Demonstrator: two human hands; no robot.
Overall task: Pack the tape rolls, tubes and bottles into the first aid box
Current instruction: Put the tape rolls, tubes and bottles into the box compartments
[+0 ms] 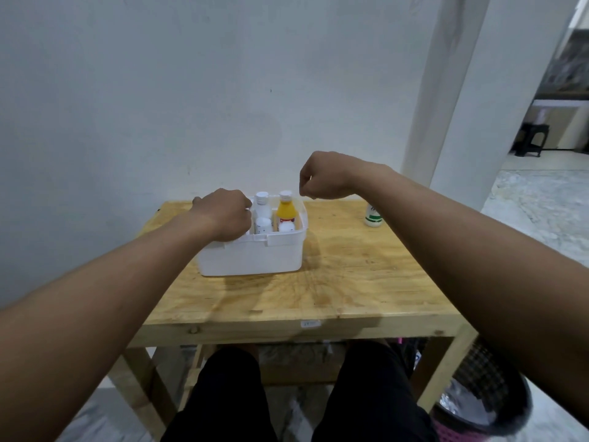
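Observation:
A white first aid box (255, 256) stands open on the wooden table (350, 275). Inside it stand a white bottle (262, 205), an orange bottle with a white cap (285, 210), and two shorter white bottles (264, 225) in front of them. My left hand (224, 215) reaches palm down into the box's left part, and its fingers and whatever they touch are hidden. My right hand (322, 177) hovers above the box's right rim, fingers curled shut with nothing seen in them. A white bottle with a green label (373, 215) stands on the table at the right, partly behind my right forearm.
The table backs onto a white wall. A white pillar (446, 90) rises at the right rear. Under the table's right side sits a dark waste bin (484, 400) with a liner. My knees (299, 393) are under the front edge.

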